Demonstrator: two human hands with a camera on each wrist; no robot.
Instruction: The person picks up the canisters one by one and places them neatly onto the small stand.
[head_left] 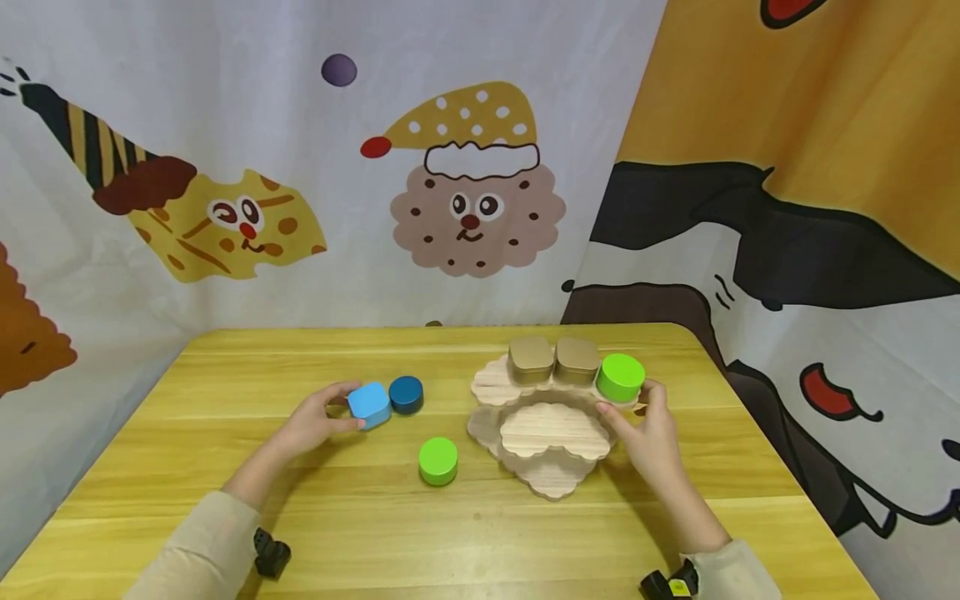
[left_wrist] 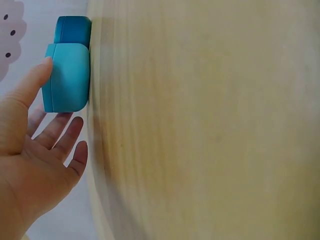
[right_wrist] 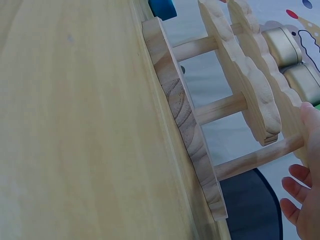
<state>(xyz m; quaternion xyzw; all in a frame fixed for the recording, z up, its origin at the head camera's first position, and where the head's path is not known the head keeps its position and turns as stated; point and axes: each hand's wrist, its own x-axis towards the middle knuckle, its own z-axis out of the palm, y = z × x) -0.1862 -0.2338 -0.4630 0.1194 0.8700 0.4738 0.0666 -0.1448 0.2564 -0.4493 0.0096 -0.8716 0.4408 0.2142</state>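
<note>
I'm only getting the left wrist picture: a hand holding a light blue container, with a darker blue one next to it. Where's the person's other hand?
Observer: The right hand is at the right end of a wooden stand, its thumb on the edge of the top tier.
Visitor: Oh, a stand! Is anything on it?
Observer: Yes. On the top tier, two gold-brown containers sit side by side with a green container to their right.
Visitor: So are all the green ones up there?
Observer: No, a second green container is on the table, nearer the person than the dark blue container.
</note>
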